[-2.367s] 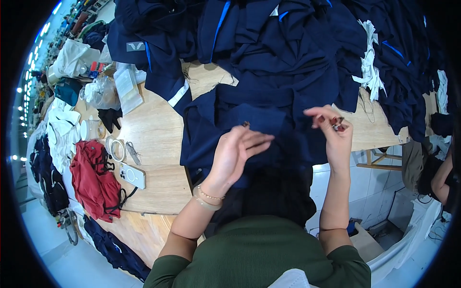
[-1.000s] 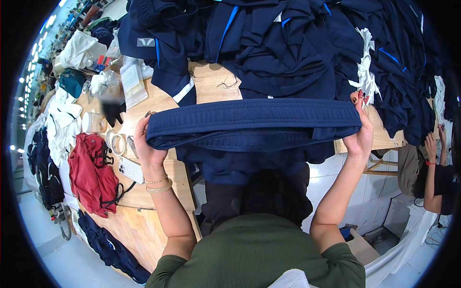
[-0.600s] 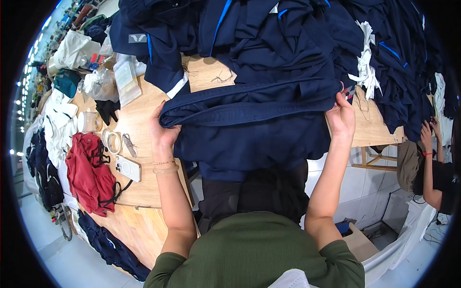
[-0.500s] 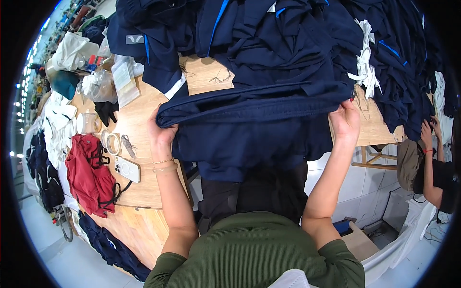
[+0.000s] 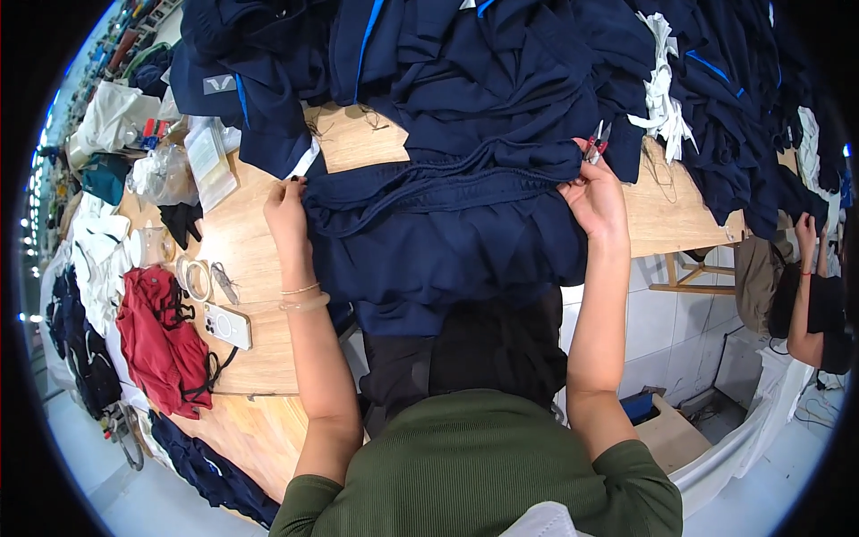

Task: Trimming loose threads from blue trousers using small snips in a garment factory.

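Observation:
A navy blue garment with an elastic waistband lies spread on the wooden table and hangs over its near edge. My left hand grips the waistband's left end. My right hand pinches the right end, and small red-handled snips stick out of the same hand. Behind the garment rises a big heap of navy clothes with blue stripes.
A red bag, a white phone, a tape roll and scissors lie at the left. White fabric strips sit on the heap. Another person stands at the right. A cardboard box is on the floor.
I lifted the navy garment up stretched between both hands, then brought it down. It now lies on the table with the waistband bunched toward the heap.

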`<state>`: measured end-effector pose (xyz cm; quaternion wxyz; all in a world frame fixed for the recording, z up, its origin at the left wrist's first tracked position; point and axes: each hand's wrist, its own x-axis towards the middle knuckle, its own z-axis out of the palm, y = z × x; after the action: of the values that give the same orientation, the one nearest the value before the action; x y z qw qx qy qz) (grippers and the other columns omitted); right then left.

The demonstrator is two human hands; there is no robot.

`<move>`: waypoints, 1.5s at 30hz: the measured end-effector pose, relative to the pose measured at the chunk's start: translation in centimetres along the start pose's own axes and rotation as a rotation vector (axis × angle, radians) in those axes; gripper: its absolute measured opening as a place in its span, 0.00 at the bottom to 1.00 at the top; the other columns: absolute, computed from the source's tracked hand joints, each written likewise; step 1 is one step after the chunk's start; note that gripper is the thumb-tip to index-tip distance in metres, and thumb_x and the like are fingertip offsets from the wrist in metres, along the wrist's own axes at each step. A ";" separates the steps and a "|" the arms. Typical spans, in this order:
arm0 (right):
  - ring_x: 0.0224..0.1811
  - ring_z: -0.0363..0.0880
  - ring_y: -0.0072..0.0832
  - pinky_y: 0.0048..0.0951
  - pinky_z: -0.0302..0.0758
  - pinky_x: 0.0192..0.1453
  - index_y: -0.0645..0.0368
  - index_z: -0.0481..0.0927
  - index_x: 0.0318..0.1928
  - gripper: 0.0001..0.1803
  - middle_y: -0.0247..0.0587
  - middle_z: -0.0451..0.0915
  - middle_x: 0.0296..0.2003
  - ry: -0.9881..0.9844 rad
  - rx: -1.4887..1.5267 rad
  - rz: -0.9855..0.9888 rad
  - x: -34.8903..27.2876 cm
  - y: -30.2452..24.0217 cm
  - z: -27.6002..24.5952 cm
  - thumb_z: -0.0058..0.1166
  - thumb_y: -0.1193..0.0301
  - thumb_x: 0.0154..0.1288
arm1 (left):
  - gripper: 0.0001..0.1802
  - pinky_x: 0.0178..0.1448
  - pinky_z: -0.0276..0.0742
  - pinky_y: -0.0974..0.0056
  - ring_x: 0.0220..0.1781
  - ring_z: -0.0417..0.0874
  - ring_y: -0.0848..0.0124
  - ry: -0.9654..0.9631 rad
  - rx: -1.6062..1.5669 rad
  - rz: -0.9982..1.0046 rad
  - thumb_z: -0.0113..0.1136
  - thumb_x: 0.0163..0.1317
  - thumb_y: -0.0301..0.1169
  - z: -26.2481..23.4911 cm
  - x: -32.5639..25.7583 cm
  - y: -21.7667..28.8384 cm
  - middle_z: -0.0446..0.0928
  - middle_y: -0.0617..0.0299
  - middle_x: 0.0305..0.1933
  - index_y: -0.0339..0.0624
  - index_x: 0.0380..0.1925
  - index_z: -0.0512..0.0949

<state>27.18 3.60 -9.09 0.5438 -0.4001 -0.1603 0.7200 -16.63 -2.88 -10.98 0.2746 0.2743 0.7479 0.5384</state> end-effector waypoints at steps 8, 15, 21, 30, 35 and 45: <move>0.43 0.81 0.28 0.35 0.79 0.50 0.59 0.75 0.53 0.15 0.38 0.81 0.42 0.121 -0.078 -0.067 -0.5 0.2 2.0 0.39 0.81 0.73 | 0.17 0.54 0.76 0.60 0.48 0.81 0.57 -0.445 0.319 0.937 0.68 0.57 0.27 10.8 -14.6 10.8 0.80 0.54 0.45 0.39 0.47 0.79; 0.46 0.83 0.31 0.35 0.79 0.56 0.59 0.75 0.52 0.14 0.39 0.82 0.44 0.089 -0.031 -0.044 0.0 0.5 1.9 0.38 0.81 0.73 | 0.25 0.49 0.71 0.60 0.41 0.76 0.62 -0.592 0.441 0.749 0.75 0.47 0.26 12.9 -17.1 9.1 0.75 0.63 0.33 0.41 0.48 0.78; 0.50 0.84 0.33 0.35 0.80 0.59 0.63 0.76 0.54 0.15 0.42 0.83 0.47 0.067 -0.075 -0.076 0.2 0.6 0.9 0.40 0.80 0.73 | 0.16 0.44 0.74 0.59 0.34 0.78 0.62 -0.590 0.442 0.682 0.72 0.57 0.36 13.7 -17.8 10.7 0.77 0.62 0.25 0.40 0.42 0.83; 0.48 0.85 0.31 0.32 0.82 0.56 0.63 0.76 0.54 0.15 0.41 0.83 0.46 0.071 -0.032 -0.067 -0.3 0.9 1.4 0.40 0.82 0.73 | 0.05 0.40 0.76 0.59 0.34 0.80 0.58 -0.601 0.384 0.705 0.65 0.59 0.30 15.4 -17.4 10.7 0.81 0.57 0.28 0.40 0.29 0.83; 0.47 0.85 0.30 0.31 0.82 0.55 0.63 0.76 0.54 0.15 0.39 0.83 0.45 0.051 -0.018 -0.059 -0.2 0.6 1.1 0.40 0.82 0.72 | 0.04 0.37 0.72 0.63 0.32 0.77 0.62 -0.508 0.031 0.735 0.64 0.55 0.17 13.1 -17.6 10.7 0.79 0.59 0.29 0.36 0.28 0.82; 0.46 0.85 0.29 0.31 0.82 0.55 0.62 0.76 0.54 0.15 0.39 0.83 0.45 0.004 -0.011 -0.057 0.0 0.5 0.3 0.41 0.82 0.72 | 0.12 0.35 0.75 0.62 0.32 0.79 0.62 -0.992 0.154 0.828 0.72 0.56 0.34 10.5 -19.6 10.6 0.77 0.60 0.29 0.37 0.26 0.80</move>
<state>26.60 3.44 -9.25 0.5622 -0.3999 -0.1747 0.7025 5.70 -7.03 -1.37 0.3370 0.7747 0.4012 0.3539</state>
